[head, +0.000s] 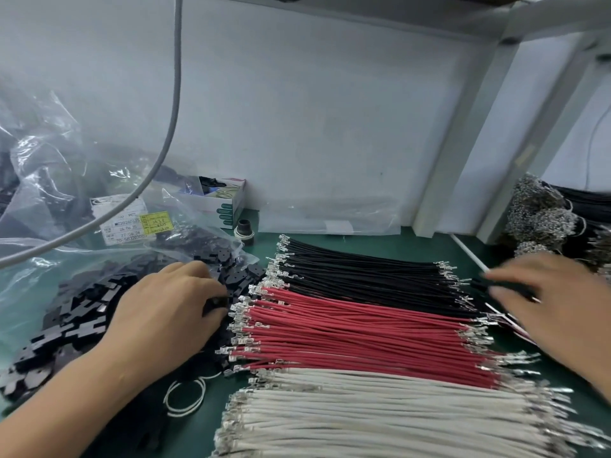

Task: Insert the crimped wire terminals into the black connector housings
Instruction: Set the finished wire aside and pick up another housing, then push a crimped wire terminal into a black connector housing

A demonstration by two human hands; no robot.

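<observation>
Black [363,276], red [357,335] and white wires [380,411] lie left-to-right on the tabletop [410,241], metal terminals both ends; left hand [168,312] pinches a black housing [215,304] (right hand [549,299] blurred, grip unclear).

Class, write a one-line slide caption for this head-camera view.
Left hand picks black housings while right hand reaches past rows of black, red and white wires.

Between the hands lie black wires [363,272], red wires [357,328] and white wires [380,401], all in matt, smooth insulation and tipped with bright, shiny metal terminals [264,285]. Under the left hand [168,312] the black connector housings [82,312] look like hard plastic with a faint sheen. Beyond it, a clear plastic bag [49,180] is glossy and crinkled. The tabletop [396,239] is matt green.
</observation>
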